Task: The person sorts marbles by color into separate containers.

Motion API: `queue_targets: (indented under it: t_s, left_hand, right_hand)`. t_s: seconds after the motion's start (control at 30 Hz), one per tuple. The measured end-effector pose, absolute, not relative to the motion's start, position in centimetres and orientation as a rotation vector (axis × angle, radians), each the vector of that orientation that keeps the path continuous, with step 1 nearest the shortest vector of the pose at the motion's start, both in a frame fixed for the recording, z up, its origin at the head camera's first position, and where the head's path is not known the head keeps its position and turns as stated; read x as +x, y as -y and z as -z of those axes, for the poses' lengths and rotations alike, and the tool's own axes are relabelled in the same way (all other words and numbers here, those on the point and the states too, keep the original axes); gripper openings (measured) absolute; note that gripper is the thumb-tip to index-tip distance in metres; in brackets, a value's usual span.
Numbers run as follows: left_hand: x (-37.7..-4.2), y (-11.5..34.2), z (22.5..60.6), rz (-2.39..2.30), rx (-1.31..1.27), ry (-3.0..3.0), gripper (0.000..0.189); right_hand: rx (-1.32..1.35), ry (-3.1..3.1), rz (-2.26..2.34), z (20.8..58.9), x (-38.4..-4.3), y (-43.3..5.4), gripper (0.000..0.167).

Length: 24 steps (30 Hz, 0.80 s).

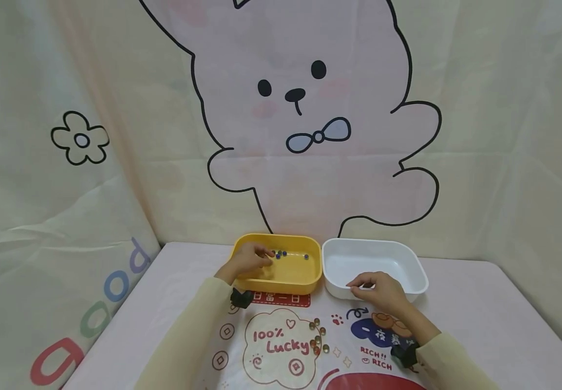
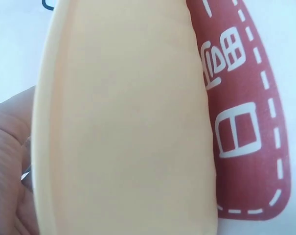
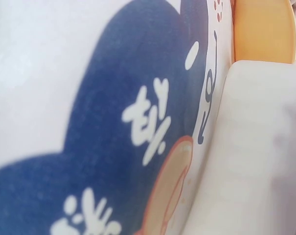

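Clock directions refer to the head view, with 12 o'clock away from the person. The yellow tray [image 1: 293, 271] stands at 9 o'clock from the white tray [image 1: 359, 254], side by side on the surface [image 1: 183, 271]; both are upright. The left hand [image 1: 247, 259] is over the 9 o'clock side of the yellow tray, its fingers bent toward 3 o'clock; whether they pinch anything cannot be told, as the tray wall hides much of the hand in the left wrist view. The blue beads [image 1: 284, 253] lie inside the yellow tray: a group just beside the left fingertips at 3 o'clock, and one bead farther along the same direction. The right hand [image 1: 380, 288] is over the near rim of the white tray, fingers bent and directed toward 9 o'clock; whether they pinch a thing cannot be told. The amber beads [image 1: 318, 339] lie loose on the surface, at 5 o'clock from the yellow tray and 7 o'clock from the white tray. A red label [image 1: 281, 299] is printed at 6 o'clock from the yellow tray.
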<state>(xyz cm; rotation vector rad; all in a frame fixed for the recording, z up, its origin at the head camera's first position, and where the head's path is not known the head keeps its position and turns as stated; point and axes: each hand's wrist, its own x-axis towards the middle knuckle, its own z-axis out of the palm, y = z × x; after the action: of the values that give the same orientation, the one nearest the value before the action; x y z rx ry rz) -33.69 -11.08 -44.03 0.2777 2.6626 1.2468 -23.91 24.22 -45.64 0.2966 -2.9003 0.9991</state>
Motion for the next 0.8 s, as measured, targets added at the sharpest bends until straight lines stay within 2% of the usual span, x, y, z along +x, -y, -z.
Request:
queue_targets:
  t_s: [0.6, 0.8]
  left_hand:
    - [-32.0, 11.2, 43.9, -1.184, 0.436, -2.759, 0.013]
    - [-30.4, 11.0, 43.5, -1.119, 0.59, -2.814, 0.012]
  right_hand:
    - [0.296, 2.897, -1.016, 45.4, -23.8, -24.0, 0.005]
    - [0.306, 2.899, -1.008, 45.5, -23.8, -24.0, 0.006]
